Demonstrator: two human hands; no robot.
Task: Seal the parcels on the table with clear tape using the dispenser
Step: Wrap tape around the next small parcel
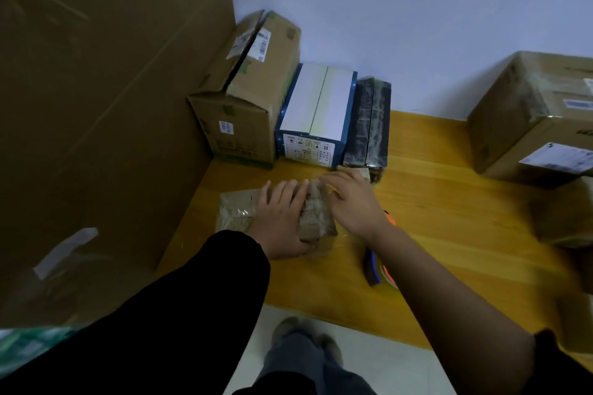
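Note:
A small brown parcel [316,218] wrapped in clear tape lies on the wooden table [449,218], near its left end. My left hand [282,221] lies flat on top of it, fingers straight and spread, thumb against its near side. My right hand [353,202] reaches over the parcel's right end, fingers pointing left and touching its top far edge. The tape dispenser [377,263], dark with orange and blue parts, lies on the table under my right forearm, partly hidden.
A tall cardboard sheet [106,106] stands at the left. Against the wall stand a brown carton [247,99], a blue-and-white box [317,115] and a black taped parcel [369,125]. A large brown parcel [529,119] sits at the right, a blurred one [564,218] below it.

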